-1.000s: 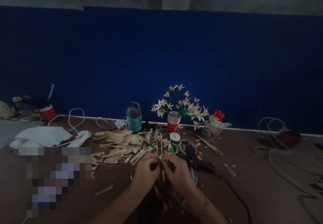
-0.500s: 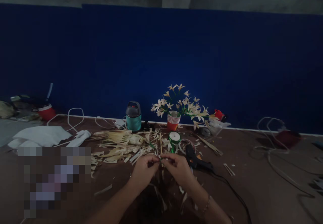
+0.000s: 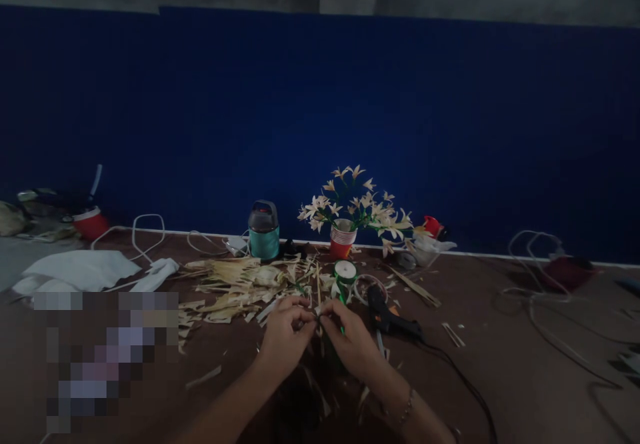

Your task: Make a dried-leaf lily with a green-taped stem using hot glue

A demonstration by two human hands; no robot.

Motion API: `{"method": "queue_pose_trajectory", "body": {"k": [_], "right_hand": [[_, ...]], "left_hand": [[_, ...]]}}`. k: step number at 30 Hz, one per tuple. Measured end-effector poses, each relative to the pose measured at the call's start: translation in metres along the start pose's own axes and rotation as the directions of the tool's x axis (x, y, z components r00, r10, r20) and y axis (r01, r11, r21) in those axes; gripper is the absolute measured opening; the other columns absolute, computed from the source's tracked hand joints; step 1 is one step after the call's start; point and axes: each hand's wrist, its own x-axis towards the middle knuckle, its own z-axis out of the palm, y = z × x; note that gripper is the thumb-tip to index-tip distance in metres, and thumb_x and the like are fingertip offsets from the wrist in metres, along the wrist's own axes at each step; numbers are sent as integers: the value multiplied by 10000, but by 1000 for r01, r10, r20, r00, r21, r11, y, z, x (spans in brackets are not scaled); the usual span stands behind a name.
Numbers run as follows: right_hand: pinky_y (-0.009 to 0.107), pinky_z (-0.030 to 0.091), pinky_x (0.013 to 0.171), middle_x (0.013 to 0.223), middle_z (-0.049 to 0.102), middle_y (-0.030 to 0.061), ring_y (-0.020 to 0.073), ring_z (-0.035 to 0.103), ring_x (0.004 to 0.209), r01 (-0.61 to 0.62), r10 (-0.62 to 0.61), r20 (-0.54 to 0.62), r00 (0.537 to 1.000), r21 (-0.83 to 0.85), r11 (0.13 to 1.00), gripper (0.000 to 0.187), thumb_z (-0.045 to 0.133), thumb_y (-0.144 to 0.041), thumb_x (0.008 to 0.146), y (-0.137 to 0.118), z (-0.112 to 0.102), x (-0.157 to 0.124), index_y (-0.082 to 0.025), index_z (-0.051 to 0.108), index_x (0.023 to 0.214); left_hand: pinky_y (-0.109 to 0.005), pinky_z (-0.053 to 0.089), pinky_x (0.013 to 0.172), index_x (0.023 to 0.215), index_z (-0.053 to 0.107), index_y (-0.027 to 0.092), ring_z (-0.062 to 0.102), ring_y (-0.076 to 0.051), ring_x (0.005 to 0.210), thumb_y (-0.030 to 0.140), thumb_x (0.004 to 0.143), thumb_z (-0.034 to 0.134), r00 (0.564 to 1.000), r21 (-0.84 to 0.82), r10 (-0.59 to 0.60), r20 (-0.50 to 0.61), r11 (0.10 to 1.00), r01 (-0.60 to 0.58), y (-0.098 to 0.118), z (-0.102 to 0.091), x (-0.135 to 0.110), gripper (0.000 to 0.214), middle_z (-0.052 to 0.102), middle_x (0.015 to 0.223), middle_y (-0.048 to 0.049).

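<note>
My left hand [image 3: 287, 331] and my right hand [image 3: 347, 334] meet at the middle front, fingertips almost touching. Each is closed in a pinch. What they pinch is small and mostly hidden; a pale bit shows between the fingers. Just beyond them stands a roll of green tape [image 3: 345, 270]. A black glue gun [image 3: 395, 321] lies right of my right hand, its cord running toward me. Dried husk strips [image 3: 225, 281] are heaped beyond and left of my left hand. Behind the tape, a red and white cup [image 3: 342, 244] holds pale flowers [image 3: 373, 211] on green stems.
A teal container with a dark lid [image 3: 265, 237] stands at the back by the blue wall [image 3: 225, 111]. White cloth or plastic [image 3: 80, 269] lies at left, near a red cup [image 3: 91, 224]. Husk scraps litter the brown surface. Pale cables [image 3: 533, 297] loop at right.
My hands stay together in about the same spot, with small finger shifts. The left fingers have spread slightly. More green tape shows behind my right fingers.
</note>
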Motion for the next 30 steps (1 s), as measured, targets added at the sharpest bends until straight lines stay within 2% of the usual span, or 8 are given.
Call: {"method": "queue_pose_trajectory", "body": {"k": [4,9,16,21,25,30], "right_hand": [[237,441,610,744,594,14,143,554,672,-55,54,20,998,85,995,111,446,-225,802,1,3,1,-175,544,794],[219,421,470,515,539,-39,125,533,479,-176,177,7,984,186,967,115,519,-289,759,5,3,2,-183,545,723],[203,393,382,462,531,-47,109,514,388,-312,306,78,949,370,875,191,600,-353,676,5,4,4,-171,545,653],[199,399,394,469,526,-54,95,501,386,-309,299,90,950,413,857,237,613,-390,668,6,2,4,-165,546,636],[204,409,411,494,562,-41,107,529,418,-318,302,107,947,410,854,235,624,-390,663,9,-1,5,-164,562,669],[193,391,421,494,567,-37,98,519,434,-332,315,111,943,416,847,191,635,-334,646,10,-3,5,-159,559,642]], "left_hand": [[-348,454,805,568,646,179,579,-205,896,100,621,590,998,-39,-66,24,997,67,-1,0,1,111,629,907,-65],[-329,464,783,564,646,171,574,-196,889,127,626,612,994,-82,-103,30,991,106,-4,2,1,84,620,893,-58],[-350,438,811,532,639,170,581,-204,865,80,591,610,997,-62,-78,-16,995,76,-2,2,1,111,615,865,-55],[-305,467,738,557,646,163,591,-198,840,132,606,620,990,-135,-111,88,983,122,-3,0,3,63,617,863,-71],[-289,464,728,626,692,171,593,-196,841,223,678,591,981,-150,-64,181,984,92,-7,-3,5,125,628,871,-80],[-294,456,721,607,696,191,588,-207,850,174,627,609,986,-58,-21,166,998,31,-11,-3,6,91,642,863,-76]]}}
